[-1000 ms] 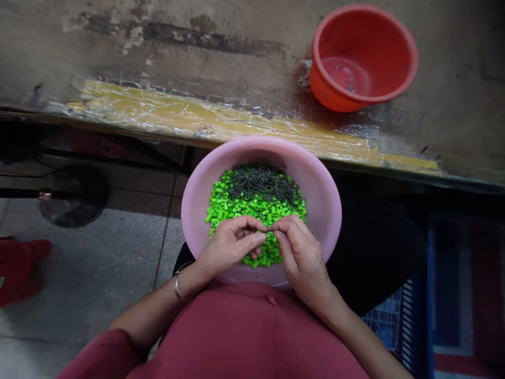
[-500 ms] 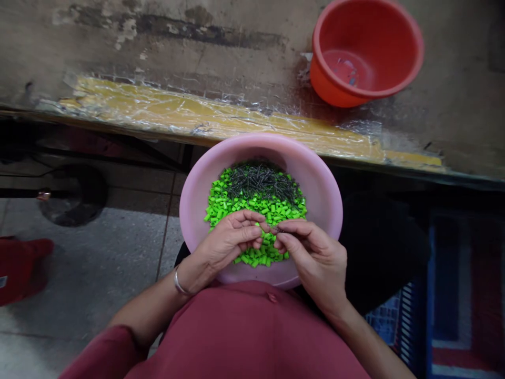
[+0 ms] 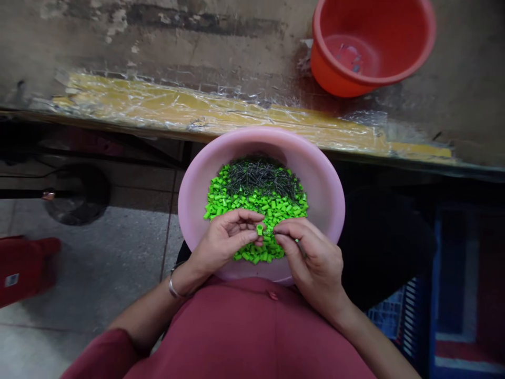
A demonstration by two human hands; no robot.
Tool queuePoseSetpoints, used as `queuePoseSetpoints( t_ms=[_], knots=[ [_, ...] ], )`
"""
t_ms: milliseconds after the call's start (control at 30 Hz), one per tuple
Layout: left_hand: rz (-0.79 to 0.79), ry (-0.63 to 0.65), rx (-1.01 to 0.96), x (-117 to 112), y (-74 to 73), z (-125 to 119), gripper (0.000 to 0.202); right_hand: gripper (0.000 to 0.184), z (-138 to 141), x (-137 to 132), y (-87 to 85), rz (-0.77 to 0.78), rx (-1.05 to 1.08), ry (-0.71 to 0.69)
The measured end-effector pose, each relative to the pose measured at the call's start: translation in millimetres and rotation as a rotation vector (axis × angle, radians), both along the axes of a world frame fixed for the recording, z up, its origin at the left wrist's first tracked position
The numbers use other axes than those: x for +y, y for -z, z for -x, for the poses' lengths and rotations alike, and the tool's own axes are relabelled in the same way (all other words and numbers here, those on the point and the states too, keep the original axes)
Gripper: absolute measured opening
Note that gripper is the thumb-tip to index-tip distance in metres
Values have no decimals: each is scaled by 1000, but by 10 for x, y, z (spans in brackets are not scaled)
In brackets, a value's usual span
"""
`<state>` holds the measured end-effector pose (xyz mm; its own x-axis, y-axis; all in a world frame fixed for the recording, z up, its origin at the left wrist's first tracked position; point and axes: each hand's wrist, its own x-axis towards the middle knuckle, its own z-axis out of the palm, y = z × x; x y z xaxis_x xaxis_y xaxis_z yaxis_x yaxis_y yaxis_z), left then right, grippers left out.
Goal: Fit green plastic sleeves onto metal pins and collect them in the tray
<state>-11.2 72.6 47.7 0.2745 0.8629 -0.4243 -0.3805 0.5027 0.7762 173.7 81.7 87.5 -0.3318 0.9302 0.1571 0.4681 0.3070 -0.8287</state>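
Observation:
A pink basin (image 3: 327, 221) sits at my lap, holding a heap of small bright green plastic tubes (image 3: 246, 201) with a pile of dark metal springs (image 3: 258, 178) at its far side. Over the heap, my left hand (image 3: 232, 234) pinches one green tube (image 3: 259, 229) between thumb and fingers, its round opening showing. My right hand (image 3: 315, 252) is closed on a thin spring (image 3: 269, 232), whose end points at that tube. Whether the spring touches the tube or enters it, I cannot tell.
Beyond the basin runs a worn table (image 3: 221, 58) with yellow tape (image 3: 165, 108) along its edge. A red tub (image 3: 343, 79) with small bits inside stands on it. Blue crates (image 3: 410, 310) are at lower right, a red container (image 3: 27, 268) on the floor at left.
Both hands stay over the basin. The green tube in the left hand shows more clearly now, and the right hand's spring is visible beside it. The view has shifted slightly.

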Motion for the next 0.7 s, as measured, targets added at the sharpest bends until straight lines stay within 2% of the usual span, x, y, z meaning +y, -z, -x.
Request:
queuePoseSetpoints(
  t_ms=[267,467,700],
  knots=[
    [-38,-37,-24,-40,74,5,16,11,27,-35,25,-60,-65,-26],
    [-42,5,-89,-53,97,14,12,10,38,-38,31,-78,-114,-43],
    [110,12,-169,-52,98,-13,12,11,49,-44,64,-137,-149,-113]
  ],
)
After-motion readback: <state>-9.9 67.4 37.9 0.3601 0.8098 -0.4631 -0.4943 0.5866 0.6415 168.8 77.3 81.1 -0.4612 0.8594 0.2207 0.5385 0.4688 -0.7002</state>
